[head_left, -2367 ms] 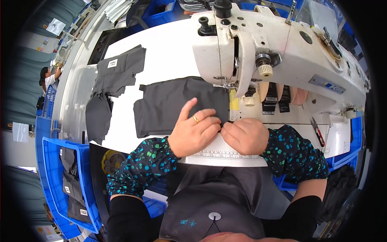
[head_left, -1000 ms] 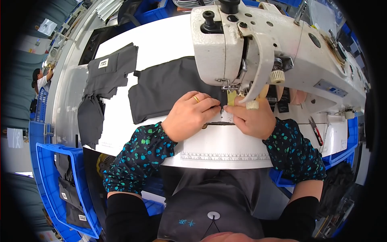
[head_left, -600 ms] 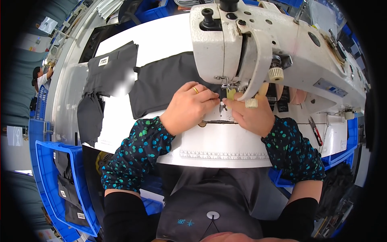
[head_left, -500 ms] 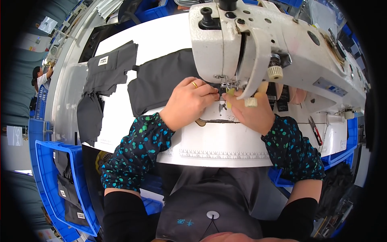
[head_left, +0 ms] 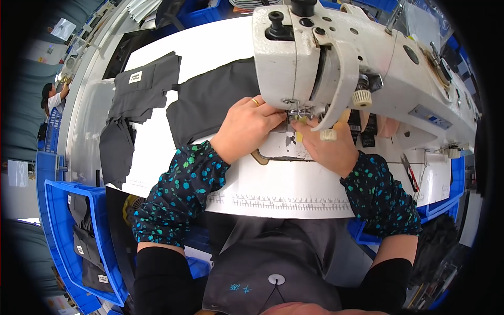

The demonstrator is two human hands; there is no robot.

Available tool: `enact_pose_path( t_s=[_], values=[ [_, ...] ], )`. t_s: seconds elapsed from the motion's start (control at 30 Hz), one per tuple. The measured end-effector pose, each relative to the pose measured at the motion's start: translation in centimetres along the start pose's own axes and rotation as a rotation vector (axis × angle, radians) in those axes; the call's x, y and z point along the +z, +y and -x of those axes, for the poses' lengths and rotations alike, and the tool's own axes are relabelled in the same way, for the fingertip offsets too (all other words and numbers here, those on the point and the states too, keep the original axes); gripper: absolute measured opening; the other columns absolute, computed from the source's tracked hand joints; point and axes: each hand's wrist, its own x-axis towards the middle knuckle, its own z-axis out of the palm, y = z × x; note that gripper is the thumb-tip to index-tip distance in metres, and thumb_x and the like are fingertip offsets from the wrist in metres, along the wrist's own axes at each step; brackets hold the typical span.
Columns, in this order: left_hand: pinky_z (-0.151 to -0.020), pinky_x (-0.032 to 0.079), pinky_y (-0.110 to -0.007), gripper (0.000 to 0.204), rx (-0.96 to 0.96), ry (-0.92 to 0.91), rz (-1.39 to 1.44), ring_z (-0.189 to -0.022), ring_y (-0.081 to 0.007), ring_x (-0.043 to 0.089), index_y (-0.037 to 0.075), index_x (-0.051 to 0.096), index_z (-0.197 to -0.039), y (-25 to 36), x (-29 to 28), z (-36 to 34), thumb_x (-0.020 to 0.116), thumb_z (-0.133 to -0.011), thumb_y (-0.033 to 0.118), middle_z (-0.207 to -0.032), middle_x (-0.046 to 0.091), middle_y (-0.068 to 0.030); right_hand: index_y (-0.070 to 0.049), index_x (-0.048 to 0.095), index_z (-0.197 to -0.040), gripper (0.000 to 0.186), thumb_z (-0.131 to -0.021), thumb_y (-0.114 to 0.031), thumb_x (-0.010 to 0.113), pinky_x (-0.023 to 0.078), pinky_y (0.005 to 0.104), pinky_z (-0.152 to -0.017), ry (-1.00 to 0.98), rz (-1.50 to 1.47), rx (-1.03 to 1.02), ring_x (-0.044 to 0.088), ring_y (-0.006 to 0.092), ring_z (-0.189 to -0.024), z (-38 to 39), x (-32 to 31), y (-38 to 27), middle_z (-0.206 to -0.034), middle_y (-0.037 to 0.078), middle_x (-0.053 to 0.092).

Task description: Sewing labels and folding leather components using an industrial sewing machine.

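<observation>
A white sewing machine (head_left: 336, 63) stands over the table, its presser foot (head_left: 298, 113) low between my hands. A dark grey fabric piece (head_left: 215, 97) lies flat to the left of the machine head and runs in under it. My left hand (head_left: 247, 128), with a ring on one finger, has its fingers pinched together at the fabric's near edge, just left of the foot. On the other side of the foot is my right hand (head_left: 336, 149), fingertips close to it beside a small yellow piece (head_left: 299, 136). Machine parts partly cover those fingers, and what they hold is hidden.
Stacked dark grey cut pieces (head_left: 147, 84) with a white label lie at the table's left. Snips with a red and black handle (head_left: 409, 173) rest at the right. A printed ruler (head_left: 278, 201) runs along the front edge. A blue crate (head_left: 97, 247) of labelled pieces stands lower left.
My left hand has shifted slightly forward, its fingertips closer to the presser foot. My right hand stays nearly in place. The view has tilted a little.
</observation>
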Motion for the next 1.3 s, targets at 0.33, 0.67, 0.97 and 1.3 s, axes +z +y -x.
enact_pose_path(
  t_s=[0.33, 0.67, 0.97, 1.3],
  values=[
    [-0.069, 0.056, -0.034, 0.02, -0.152, 0.054, -0.118, -0.096, -0.0183, 0.066, 0.012, 0.076, -0.101, 0.1, -0.7, 0.9, 0.067, -0.082, 0.013, -0.097, 0.069, 0.0033, -0.009, 0.075, -0.104, 0.016, -0.092, -0.015, 0.068, 0.046, 0.0377, -0.045, -0.001, 0.01, -0.044, 0.06, 0.0247, -0.05, 0.0, 0.0, -0.2, -0.056, 0.004, 0.056],
    [-0.057, 0.05, -0.033, 0.023, -0.689, 0.16, 0.208, -0.061, -0.0236, 0.061, 0.003, 0.068, -0.079, 1.6, -5.5, 6.3, 0.086, -0.076, 0.017, -0.076, 0.063, -0.0082, -0.003, 0.07, -0.112, 0.032, -0.086, -0.023, 0.072, 0.052, 0.0394, -0.059, -0.113, -0.298, 0.098, 0.067, 0.0251, -0.07, 0.8, -0.8, -4.1, -0.082, 0.008, 0.065],
    [-0.055, 0.039, -0.024, 0.041, -0.742, 0.255, 0.971, -0.063, -0.0064, 0.045, 0.004, 0.052, -0.071, 9.1, -7.2, 8.3, 0.092, -0.071, 0.01, -0.066, 0.05, 0.0022, -0.002, 0.034, -0.153, 0.102, -0.073, -0.026, 0.092, 0.055, 0.0353, -0.089, -0.14, -1.26, 0.42, 0.067, 0.0258, -0.109, -0.7, -1.1, -14.9, -0.125, 0.018, 0.061],
    [-0.057, 0.04, -0.029, 0.032, -0.621, 0.12, 0.278, -0.064, -0.017, 0.052, 0.003, 0.065, -0.08, 6.4, -12.2, 10.9, 0.059, -0.057, -0.019, -0.073, 0.051, -0.0049, -0.013, 0.059, -0.14, 0.067, -0.074, -0.003, 0.07, 0.049, 0.0341, -0.056, -0.109, -0.601, 0.396, 0.063, 0.0212, -0.058, 3.6, -5.9, -11.7, -0.069, 0.006, 0.063]
  ],
)
